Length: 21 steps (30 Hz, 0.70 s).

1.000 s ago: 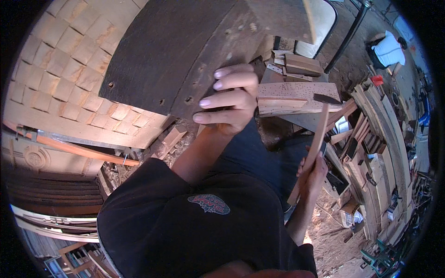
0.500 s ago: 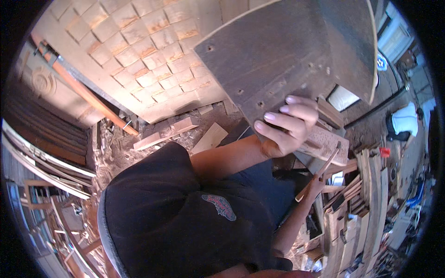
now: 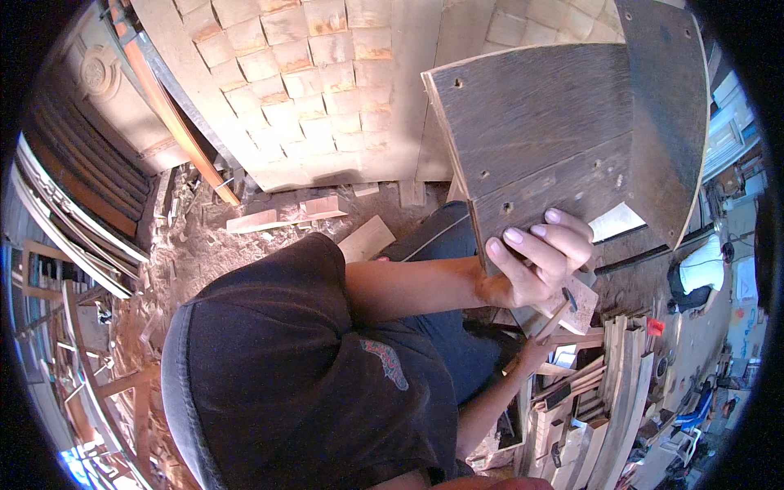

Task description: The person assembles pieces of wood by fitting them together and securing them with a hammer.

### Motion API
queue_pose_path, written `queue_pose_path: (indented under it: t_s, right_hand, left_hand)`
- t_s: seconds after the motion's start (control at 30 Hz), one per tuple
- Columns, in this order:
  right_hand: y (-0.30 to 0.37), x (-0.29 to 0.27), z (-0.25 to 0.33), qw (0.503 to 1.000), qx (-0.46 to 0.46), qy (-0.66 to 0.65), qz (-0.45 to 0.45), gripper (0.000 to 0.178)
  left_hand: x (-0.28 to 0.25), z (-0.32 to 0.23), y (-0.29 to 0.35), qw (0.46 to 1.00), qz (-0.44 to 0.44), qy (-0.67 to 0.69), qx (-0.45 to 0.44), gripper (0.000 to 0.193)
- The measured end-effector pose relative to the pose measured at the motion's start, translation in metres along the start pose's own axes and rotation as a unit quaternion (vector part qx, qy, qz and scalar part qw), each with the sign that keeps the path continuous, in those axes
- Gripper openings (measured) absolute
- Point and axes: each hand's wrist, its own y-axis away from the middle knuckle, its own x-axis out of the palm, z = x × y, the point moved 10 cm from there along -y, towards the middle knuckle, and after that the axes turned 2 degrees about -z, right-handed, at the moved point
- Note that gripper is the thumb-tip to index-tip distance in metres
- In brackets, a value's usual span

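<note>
My left hand [image 3: 543,261] is closed over the lower edge of a dark wooden piece [image 3: 547,122], its fingertips on the face towards me and the thumb hidden. Boards joined at an angle make up this piece, and small holes dot its face. Below and behind that hand, my right hand [image 3: 529,355] grips a slim hammer [image 3: 559,314] by its wooden handle. The small dark hammer head points up, close to the left wrist. A pale, speckled wood block [image 3: 581,306] shows just behind the hammer.
A large panel of pale wooden tiles [image 3: 310,82] leans ahead. An orange bar clamp [image 3: 175,122] stands left of it. Offcuts [image 3: 286,214] and shavings lie on the floor. Timber strips [image 3: 616,392] are stacked at the right; a person in white [image 3: 701,269] is farther off.
My left hand and the dark wooden piece have shifted right and slightly down in the view. The hammer has moved lower, nearer the left wrist. The background has shifted too.
</note>
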Motion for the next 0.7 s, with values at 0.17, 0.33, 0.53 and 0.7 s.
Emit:
queue_pose_path:
  t_s: [0.17, 0.33, 0.53, 0.7]
  right_hand:
    - [0.002, -0.005, -0.015, 0.998, -0.06, -0.001, 0.0, 0.054]
    - [0.011, -0.012, -0.017, 0.998, -0.051, 0.002, -0.036, 0.049]
    - [0.022, -0.009, 0.0, 1.0, -0.001, -0.007, 0.017, 0.053]
    - [0.014, -0.007, -0.023, 0.999, 0.008, -0.031, -0.005, 0.052]
  left_hand:
    - [-0.006, 0.002, -0.005, 1.0, 0.002, 0.006, -0.011, 0.01]
    - [-0.01, 0.001, -0.006, 1.0, 0.006, 0.011, -0.021, 0.011]
    - [-0.005, 0.002, -0.003, 1.0, -0.003, -0.004, -0.006, 0.011]
    - [-0.004, 0.007, -0.005, 1.0, 0.008, -0.01, -0.023, 0.011]
